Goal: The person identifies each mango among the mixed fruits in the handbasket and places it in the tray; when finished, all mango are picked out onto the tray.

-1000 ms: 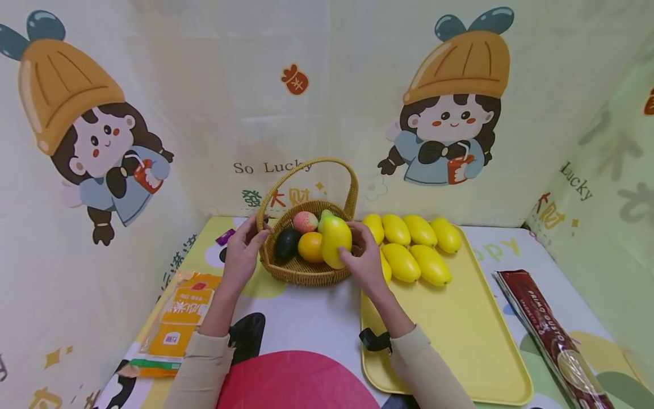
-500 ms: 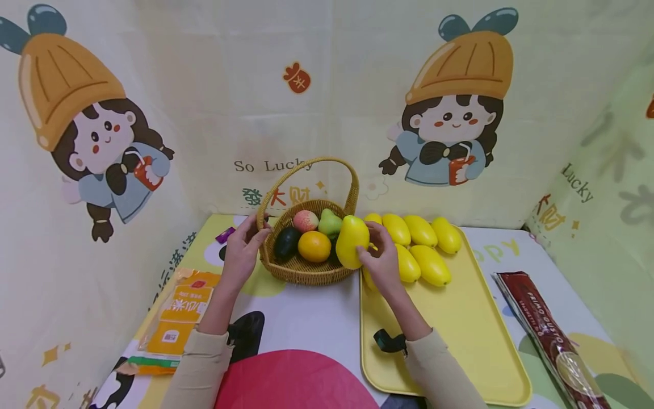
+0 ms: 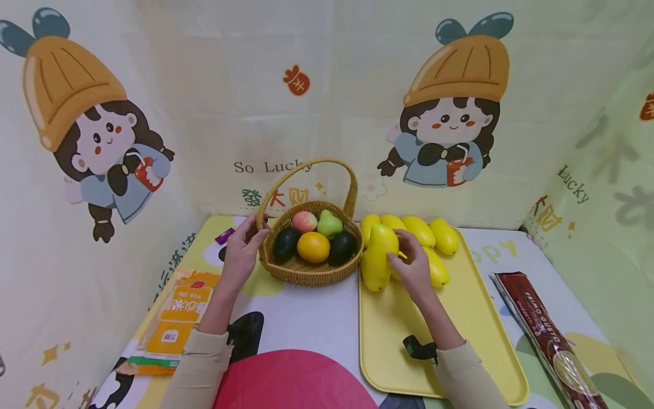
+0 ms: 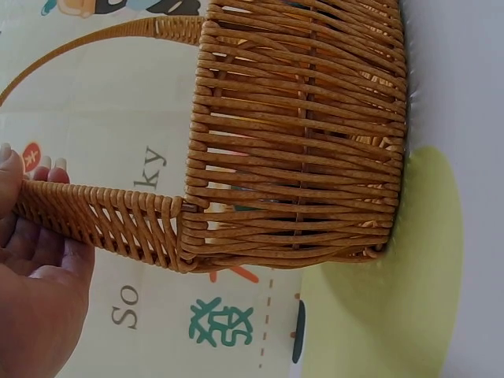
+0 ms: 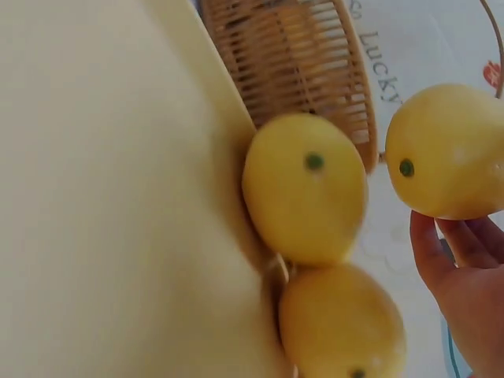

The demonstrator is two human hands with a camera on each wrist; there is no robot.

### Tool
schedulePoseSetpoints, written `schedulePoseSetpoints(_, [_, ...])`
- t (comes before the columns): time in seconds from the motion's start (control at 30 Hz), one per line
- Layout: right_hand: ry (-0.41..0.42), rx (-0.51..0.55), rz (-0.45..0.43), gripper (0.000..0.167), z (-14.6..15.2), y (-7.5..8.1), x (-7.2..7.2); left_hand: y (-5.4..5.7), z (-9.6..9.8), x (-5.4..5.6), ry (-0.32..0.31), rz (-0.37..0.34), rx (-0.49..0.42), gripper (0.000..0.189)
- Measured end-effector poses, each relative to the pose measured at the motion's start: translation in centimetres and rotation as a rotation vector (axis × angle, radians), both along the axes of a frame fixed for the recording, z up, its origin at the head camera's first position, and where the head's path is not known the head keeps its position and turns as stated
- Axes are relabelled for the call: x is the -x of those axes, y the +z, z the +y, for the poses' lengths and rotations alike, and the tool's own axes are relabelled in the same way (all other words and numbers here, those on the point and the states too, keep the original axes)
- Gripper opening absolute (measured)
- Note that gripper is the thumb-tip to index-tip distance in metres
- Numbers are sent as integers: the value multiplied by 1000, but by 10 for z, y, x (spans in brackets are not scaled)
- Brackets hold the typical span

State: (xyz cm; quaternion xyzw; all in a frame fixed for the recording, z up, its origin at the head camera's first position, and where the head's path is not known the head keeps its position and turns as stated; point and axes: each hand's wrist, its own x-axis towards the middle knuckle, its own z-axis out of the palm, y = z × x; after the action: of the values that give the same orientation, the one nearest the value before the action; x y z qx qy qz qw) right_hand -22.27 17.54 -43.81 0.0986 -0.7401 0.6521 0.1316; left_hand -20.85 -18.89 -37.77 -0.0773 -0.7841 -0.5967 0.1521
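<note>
In the head view my left hand [image 3: 241,253] grips the base of the handle of a wicker basket [image 3: 310,277]. The left wrist view shows its fingers and thumb around the woven handle [image 4: 102,220]. Inside the basket lie a pink peach [image 3: 305,221], a green pear [image 3: 330,224], an orange [image 3: 313,247] and two dark oval fruits [image 3: 286,244]. My right hand [image 3: 415,267] holds a yellow mango [image 3: 383,245] above the left edge of the yellow tray [image 3: 409,352]. In the right wrist view this mango [image 5: 449,153] is held up beside other mangoes [image 5: 303,193].
Several mangoes [image 3: 419,232] lie in rows at the tray's far end. A dark red spaghetti packet [image 3: 549,341] lies right of the tray. An orange food packet [image 3: 179,318] is at the left, and a small purple wrapper [image 3: 225,236] lies beyond it.
My right hand has carried the mango rightward from over the basket to over the tray, uncovering the pear and the right dark fruit. My left hand has stayed on the handle.
</note>
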Motion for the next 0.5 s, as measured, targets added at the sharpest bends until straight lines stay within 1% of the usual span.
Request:
schedulePoseSetpoints(0.13, [-25,-19,-3,46,16,3,-4,-3,0,1,3,1,10,39])
schedulePoseSetpoints(0.23, [-59,-12,-9,45,28,6,-6,-10,-3,7,6,-6,5,40])
schedulePoseSetpoints(0.37, [-137,6,-20,44,45,11,-8,-21,-7,16,9,-7,-4,41])
schedulePoseSetpoints(0.5, [-204,14,-23,44,62,13,-9,-25,-8,16,9,13,-16,42])
